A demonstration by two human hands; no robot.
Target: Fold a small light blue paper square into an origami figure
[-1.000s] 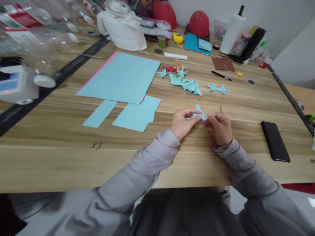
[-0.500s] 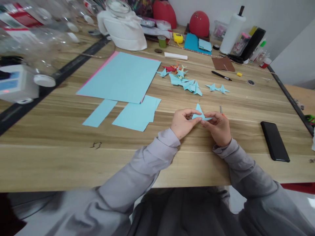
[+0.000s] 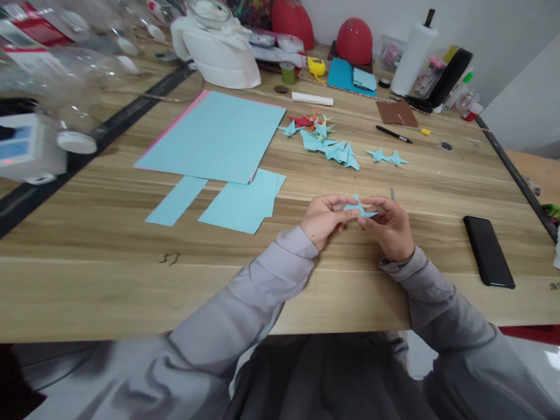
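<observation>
**Fine fold work in blue paper, both hands gripping**

Holding the small folded blue paper (image 3: 355,207) between both hands, over the tabletop (image 3: 210,291) and on the near side of the folded paper pieces (image 3: 336,153). Gripping its left part between thumb and fingers of the left hand (image 3: 321,223); pinching by its right-hand point with the right hand (image 3: 394,231). Can't tell exact layers or crease lines: too small, partly hidden by fingers.

To do it well: anchor with the left hand, right at the base of the fold — shape with the right using light fingertip pressure. Line up edges and point before pressing hard; a crooked crease probably leaves a weak line. Press from the base out to the tip, in short strokes. Avoid tugging on the narrow point — likely to bend or tear. For a sharper crease, press flat against the tabletop, well clear of the grey-bladed tool (image 3: 392,193) just beyond the right hand.
</observation>
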